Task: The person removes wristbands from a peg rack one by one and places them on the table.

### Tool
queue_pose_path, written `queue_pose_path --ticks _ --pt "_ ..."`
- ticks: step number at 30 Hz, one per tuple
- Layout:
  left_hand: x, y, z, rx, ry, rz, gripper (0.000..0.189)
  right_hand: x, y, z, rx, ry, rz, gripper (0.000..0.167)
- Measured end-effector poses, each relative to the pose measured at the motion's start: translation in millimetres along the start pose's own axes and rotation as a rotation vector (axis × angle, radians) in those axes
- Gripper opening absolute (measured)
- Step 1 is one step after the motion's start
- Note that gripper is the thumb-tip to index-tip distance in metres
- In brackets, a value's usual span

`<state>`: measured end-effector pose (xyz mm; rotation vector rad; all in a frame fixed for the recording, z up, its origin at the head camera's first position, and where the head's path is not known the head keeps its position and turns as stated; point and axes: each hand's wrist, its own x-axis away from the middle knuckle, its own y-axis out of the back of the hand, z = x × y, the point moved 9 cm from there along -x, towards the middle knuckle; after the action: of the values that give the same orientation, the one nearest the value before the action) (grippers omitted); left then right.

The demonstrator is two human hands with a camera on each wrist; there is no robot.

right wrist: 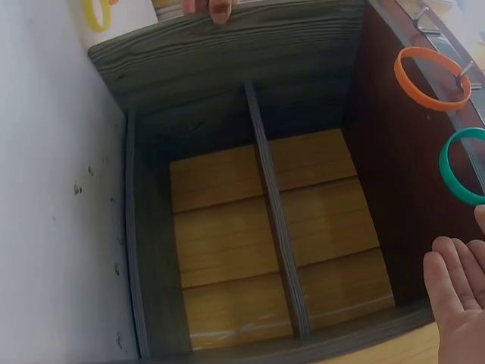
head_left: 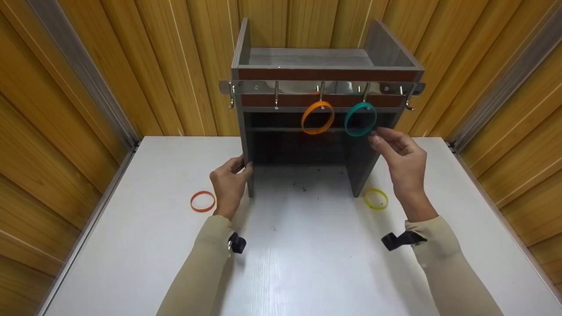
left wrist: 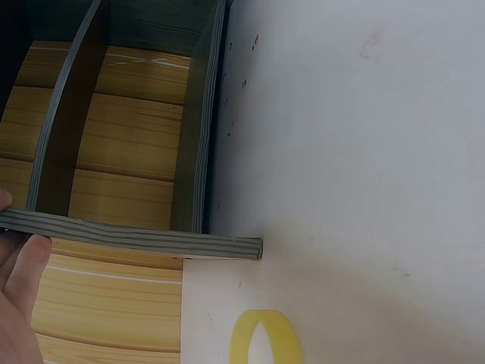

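Observation:
My left hand [head_left: 229,183] grips the left side panel [left wrist: 136,235] of a grey wooden shelf unit, thumb on one face and fingers on the other. A teal wristband [head_left: 360,119] hangs from a hook on the metal hook rail [head_left: 298,87] across the unit's front. My right hand [head_left: 401,160] is raised beside it, fingertips right at the band's lower edge. In the right wrist view the fingers [right wrist: 451,280] look nearly straight, just below the teal band. An orange wristband [head_left: 318,117] hangs from the hook to the left of the teal one.
On the white table [head_left: 303,259] lie an orange-red wristband [head_left: 202,201] left of the unit and a yellow wristband [head_left: 375,199] by its right panel. Other hooks [head_left: 276,95] on the rail hold nothing. Wood-patterned walls [head_left: 66,175] enclose the table.

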<state>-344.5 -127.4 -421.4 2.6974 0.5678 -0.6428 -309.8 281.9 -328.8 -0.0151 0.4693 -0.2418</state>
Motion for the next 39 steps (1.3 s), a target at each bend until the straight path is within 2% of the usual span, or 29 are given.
queue_pose_path --ticks 7,15,19,31,39 --pt "0.0 -3.3 -0.5 0.015 -0.003 0.005 0.019 -2.5 -5.3 -1.9 -0.05 -0.049 0.017 0.035" --pt "-0.1 -3.7 -0.8 0.018 0.0 0.012 0.019 -4.9 -14.6 0.7 -0.157 -0.037 0.04 0.026" --pt "0.5 -0.9 0.2 0.012 -0.003 0.008 0.018 -4.9 -20.5 1.1 -0.153 -0.048 0.054 0.027" --pt "2.7 6.5 2.7 0.007 0.015 0.003 0.019 -3.6 -25.1 5.5 -0.121 -0.048 0.027 0.021" --pt "1.9 7.1 3.1 0.015 0.009 0.002 0.019 -3.2 -23.8 18.7 -0.175 -0.012 -0.007 0.02"
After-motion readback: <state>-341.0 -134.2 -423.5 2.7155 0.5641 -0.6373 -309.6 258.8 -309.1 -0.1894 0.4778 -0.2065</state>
